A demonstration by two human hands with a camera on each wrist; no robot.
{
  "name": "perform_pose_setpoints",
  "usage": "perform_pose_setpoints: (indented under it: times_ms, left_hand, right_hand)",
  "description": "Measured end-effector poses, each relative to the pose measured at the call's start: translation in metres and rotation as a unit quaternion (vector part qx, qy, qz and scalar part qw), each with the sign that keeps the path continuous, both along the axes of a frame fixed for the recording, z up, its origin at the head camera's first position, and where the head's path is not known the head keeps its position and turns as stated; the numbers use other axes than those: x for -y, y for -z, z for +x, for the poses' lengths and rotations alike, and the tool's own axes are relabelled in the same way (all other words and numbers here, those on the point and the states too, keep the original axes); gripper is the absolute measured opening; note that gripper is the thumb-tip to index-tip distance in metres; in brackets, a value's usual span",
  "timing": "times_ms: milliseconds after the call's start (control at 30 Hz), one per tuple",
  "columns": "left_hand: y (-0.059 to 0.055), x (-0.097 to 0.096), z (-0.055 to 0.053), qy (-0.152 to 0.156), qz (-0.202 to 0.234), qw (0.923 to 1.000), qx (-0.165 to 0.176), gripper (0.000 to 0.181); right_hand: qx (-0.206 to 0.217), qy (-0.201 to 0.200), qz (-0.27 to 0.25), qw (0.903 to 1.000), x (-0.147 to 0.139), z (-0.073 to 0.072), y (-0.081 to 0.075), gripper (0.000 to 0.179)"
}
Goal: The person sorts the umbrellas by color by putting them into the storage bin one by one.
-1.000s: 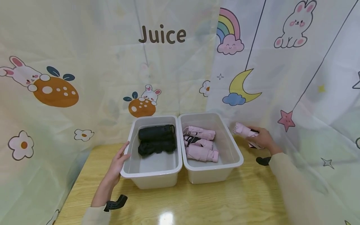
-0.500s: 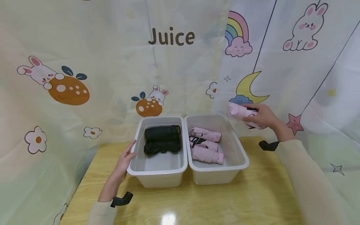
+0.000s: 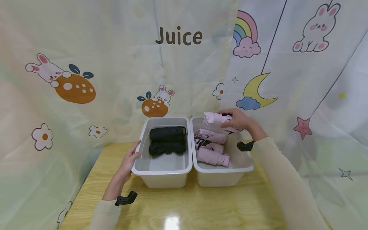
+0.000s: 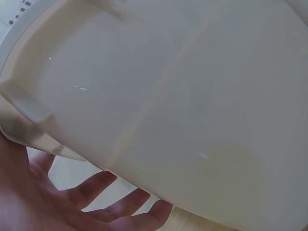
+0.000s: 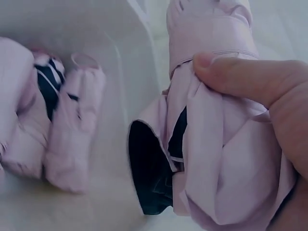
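My right hand (image 3: 241, 120) grips a pink folded umbrella (image 3: 212, 118) above the back of the right bin (image 3: 221, 170). In the right wrist view, the thumb presses along that umbrella (image 5: 211, 38), and loose fabric with a dark lining (image 5: 147, 168) hangs beside it. Three pink folded umbrellas (image 3: 212, 156) lie side by side in the right bin. The left bin (image 3: 162, 173) holds two black folded umbrellas (image 3: 166, 133). My left hand (image 3: 126, 166) holds the left bin's outer rim, its fingertips (image 4: 156, 214) at the edge in the left wrist view.
Both white bins stand side by side on a wooden table (image 3: 184, 204). Close behind them hangs a pale cartoon-printed curtain (image 3: 184, 70), which also covers the sides. A black wrist device (image 3: 126, 198) sits on each forearm.
My right hand has lifted the pink umbrella from the table right of the bins and carried it left over the right bin. The left hand stays at the left bin; the head view shifts slightly.
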State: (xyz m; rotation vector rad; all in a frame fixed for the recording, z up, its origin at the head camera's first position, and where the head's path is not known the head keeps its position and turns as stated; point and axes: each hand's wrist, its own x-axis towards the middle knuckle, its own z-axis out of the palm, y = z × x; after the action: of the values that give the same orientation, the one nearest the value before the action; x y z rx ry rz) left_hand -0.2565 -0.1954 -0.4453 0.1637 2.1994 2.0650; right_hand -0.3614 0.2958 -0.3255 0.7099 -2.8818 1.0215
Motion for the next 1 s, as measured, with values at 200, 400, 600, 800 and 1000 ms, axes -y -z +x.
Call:
perform_pose_setpoints:
  times_ms: [200,400,600,800,1000]
  left_hand:
    - [0.005,-0.001,-0.002,-0.003,-0.009,0.9999,-0.005,0.059]
    - [0.004,-0.002,-0.001,-0.005,-0.007,1.0,-0.003,0.059]
    - [0.003,-0.001,-0.002,-0.004,-0.015,0.9998,-0.01,0.059]
    - [0.004,-0.001,-0.004,-0.005,-0.015,0.9998,-0.008,0.06]
    - [0.006,-0.001,-0.003,-0.003,-0.017,0.9998,-0.005,0.059]
  right_hand:
    - [0.04,-0.021,-0.013,0.9989,0.016,-0.01,0.025,0.059]
    - [0.05,-0.033,0.004,0.9982,0.021,-0.014,0.049,0.058]
    - [0.074,-0.012,0.017,0.997,0.022,-0.013,0.067,0.059]
    - [0.151,0.036,-0.014,0.9878,0.021,-0.009,0.08,0.062]
    - [0.174,0.037,-0.02,0.9839,0.019,-0.006,0.096,0.063]
